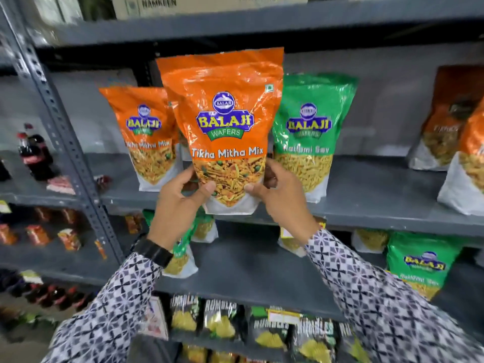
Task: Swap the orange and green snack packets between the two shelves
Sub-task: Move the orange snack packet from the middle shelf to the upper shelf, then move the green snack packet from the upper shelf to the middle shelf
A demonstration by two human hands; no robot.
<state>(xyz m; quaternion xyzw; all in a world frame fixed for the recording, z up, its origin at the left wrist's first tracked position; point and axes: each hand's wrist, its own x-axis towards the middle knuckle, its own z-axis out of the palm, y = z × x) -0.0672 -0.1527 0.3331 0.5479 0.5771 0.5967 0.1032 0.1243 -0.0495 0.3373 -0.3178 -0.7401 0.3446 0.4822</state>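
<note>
Both hands hold an orange Tikha Mitha Mix packet point(225, 121) upright in front of the upper shelf point(366, 205). My left hand point(180, 197) grips its lower left corner and my right hand point(277, 195) its lower right corner. A second orange edge shows right behind the held packet. Another orange packet point(146, 134) stands on the shelf to the left, and a green Ratlami Sev packet point(311, 132) stands to the right. On the lower shelf point(251, 271) a green packet point(419, 263) stands at the right and another green packet point(183, 255) is partly hidden behind my left wrist.
More orange packets point(455, 127) stand at the far right of the upper shelf. A slotted grey upright point(60, 132) divides off a left rack with cola bottles point(34, 153) and small packets. Black snack bags point(262, 328) fill the shelf below. A carton point(209, 3) sits on top.
</note>
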